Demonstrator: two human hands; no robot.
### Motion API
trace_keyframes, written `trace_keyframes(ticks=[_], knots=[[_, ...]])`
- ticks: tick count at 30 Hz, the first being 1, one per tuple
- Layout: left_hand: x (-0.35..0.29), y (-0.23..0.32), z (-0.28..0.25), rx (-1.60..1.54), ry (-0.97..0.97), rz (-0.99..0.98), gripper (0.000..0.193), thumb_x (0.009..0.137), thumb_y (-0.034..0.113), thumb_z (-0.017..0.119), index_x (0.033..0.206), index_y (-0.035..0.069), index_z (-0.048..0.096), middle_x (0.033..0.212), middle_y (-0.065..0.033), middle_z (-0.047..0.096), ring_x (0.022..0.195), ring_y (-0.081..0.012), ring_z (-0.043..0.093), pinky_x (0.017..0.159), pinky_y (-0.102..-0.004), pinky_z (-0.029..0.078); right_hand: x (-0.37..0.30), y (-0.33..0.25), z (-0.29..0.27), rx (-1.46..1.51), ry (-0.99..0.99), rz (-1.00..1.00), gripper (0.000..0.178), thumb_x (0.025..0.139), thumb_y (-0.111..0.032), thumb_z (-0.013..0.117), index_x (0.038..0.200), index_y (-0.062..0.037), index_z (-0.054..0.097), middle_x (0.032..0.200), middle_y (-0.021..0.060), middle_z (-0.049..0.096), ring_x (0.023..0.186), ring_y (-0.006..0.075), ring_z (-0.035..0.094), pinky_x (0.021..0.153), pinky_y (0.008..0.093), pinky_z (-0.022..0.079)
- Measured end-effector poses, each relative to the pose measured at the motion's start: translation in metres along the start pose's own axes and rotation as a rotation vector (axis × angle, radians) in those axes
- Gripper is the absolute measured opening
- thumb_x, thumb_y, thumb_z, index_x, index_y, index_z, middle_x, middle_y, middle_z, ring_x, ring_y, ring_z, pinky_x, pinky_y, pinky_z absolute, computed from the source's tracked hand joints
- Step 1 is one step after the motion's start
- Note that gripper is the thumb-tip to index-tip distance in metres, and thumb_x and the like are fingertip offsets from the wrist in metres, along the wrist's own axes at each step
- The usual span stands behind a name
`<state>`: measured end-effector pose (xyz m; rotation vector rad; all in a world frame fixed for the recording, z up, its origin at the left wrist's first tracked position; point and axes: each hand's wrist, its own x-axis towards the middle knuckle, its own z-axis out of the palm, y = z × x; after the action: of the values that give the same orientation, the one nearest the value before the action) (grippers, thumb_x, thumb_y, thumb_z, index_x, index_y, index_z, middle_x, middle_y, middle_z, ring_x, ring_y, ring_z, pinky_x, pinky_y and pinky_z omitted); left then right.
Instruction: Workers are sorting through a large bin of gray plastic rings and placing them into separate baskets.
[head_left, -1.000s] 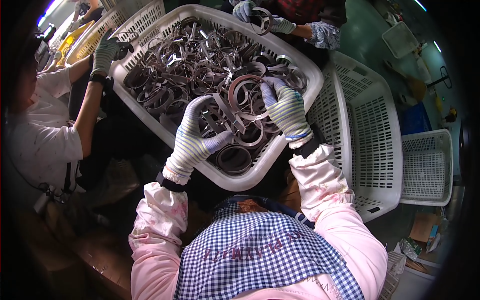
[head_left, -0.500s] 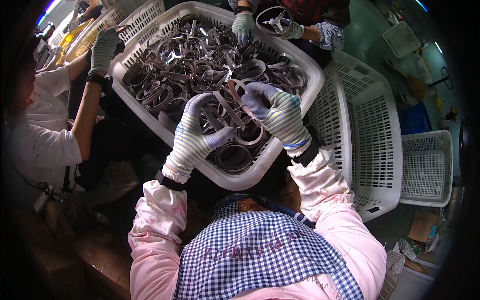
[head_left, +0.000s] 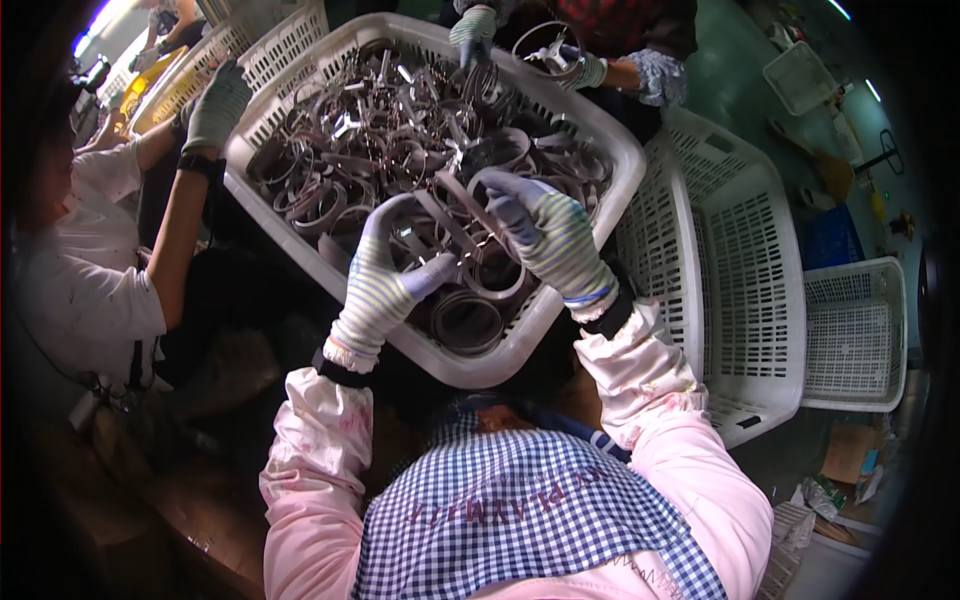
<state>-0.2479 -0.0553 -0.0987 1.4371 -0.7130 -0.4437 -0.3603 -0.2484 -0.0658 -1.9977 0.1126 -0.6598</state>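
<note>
Both my hands wear striped knit gloves with bluish fingertips, and are raised over the near part of a white crate [head_left: 628, 185]. Between them is a thin grey band [head_left: 447, 222], which looks like a metal ring tilted almost edge-on. My left hand [head_left: 385, 280] spans it, index finger at the upper end and thumb by the lower end. My right hand [head_left: 550, 235] pinches its far side with fingers curled together. Below lie many similar grey rings, some with shiny bracket pieces. A stack of rings [head_left: 467, 322] sits in the near corner.
At the left, a co-worker's gloved hand [head_left: 218, 110] is raised beside the crate. Across it, another person's hand [head_left: 475, 32] reaches over the rings; that person's other hand holds a spoked ring [head_left: 548, 50]. Nested white crates [head_left: 755, 280] stand at right, a smaller crate [head_left: 855, 335] beyond.
The band between my hands has tilted slightly and my right hand has turned a little. The left co-worker's fingers have straightened upward. The far person's hand over the rings has drawn back.
</note>
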Motion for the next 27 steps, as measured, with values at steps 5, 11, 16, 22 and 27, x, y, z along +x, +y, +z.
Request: trace_keyframes(ticks=[5,11,16,22,27], knots=[[-0.002,-0.006,-0.008,-0.225,-0.022,-0.118,0.072,0.080,0.011,0.082,0.140,0.009,0.043,0.125,-0.0070,0.058,0.107,-0.0163,0.062,0.090,-0.0313,0.055,-0.002,0.015,-0.022,0.100,0.069,0.251,0.029,0.097,-0.026,0.068,0.112,-0.0007,0.071,0.095,0.0047,0.072,0.085,0.0099,0.065,0.078,0.0263,0.052],[-0.004,-0.007,-0.010,-0.263,-0.048,-0.110,0.071,0.080,0.009,0.080,0.140,0.009,0.042,0.128,-0.0076,0.054,0.110,-0.0167,0.059,0.088,-0.0308,0.056,-0.005,0.008,-0.017,0.463,-0.154,0.520,0.031,0.094,-0.030,0.071,0.109,-0.0029,0.070,0.086,-0.0038,0.068,0.068,0.0017,0.059,0.059,0.0175,0.047],[-0.002,0.001,0.004,-0.191,-0.089,-0.162,0.072,0.083,0.014,0.076,0.145,0.007,0.040,0.130,-0.0101,0.052,0.114,-0.0187,0.055,0.092,-0.0329,0.053,-0.013,0.027,-0.024,0.614,-0.171,0.366,0.024,0.094,-0.021,0.073,0.105,0.0002,0.070,0.093,0.0035,0.072,0.085,0.0082,0.064,0.079,0.0240,0.052],[0.000,-0.040,-0.012,-0.194,-0.190,-0.048,0.088,0.086,0.024,0.078,0.156,0.014,0.026,0.125,-0.0050,0.053,0.092,-0.0091,0.054,0.074,-0.0207,0.047,-0.025,-0.002,-0.082,0.372,0.027,0.254,0.036,0.089,-0.036,0.075,0.100,-0.0018,0.071,0.089,0.0001,0.070,0.084,0.0083,0.062,0.079,0.0258,0.051],[-0.021,-0.022,0.028,-0.017,-0.249,-0.282,0.085,0.087,0.026,0.078,0.155,0.016,0.028,0.099,-0.0021,0.055,0.081,-0.0069,0.049,0.070,-0.0195,0.043,-0.116,-0.031,-0.233,-0.187,0.652,0.309,0.030,0.090,-0.034,0.072,0.097,-0.0042,0.073,0.084,0.0050,0.071,0.076,0.0124,0.064,0.073,0.0300,0.053]])
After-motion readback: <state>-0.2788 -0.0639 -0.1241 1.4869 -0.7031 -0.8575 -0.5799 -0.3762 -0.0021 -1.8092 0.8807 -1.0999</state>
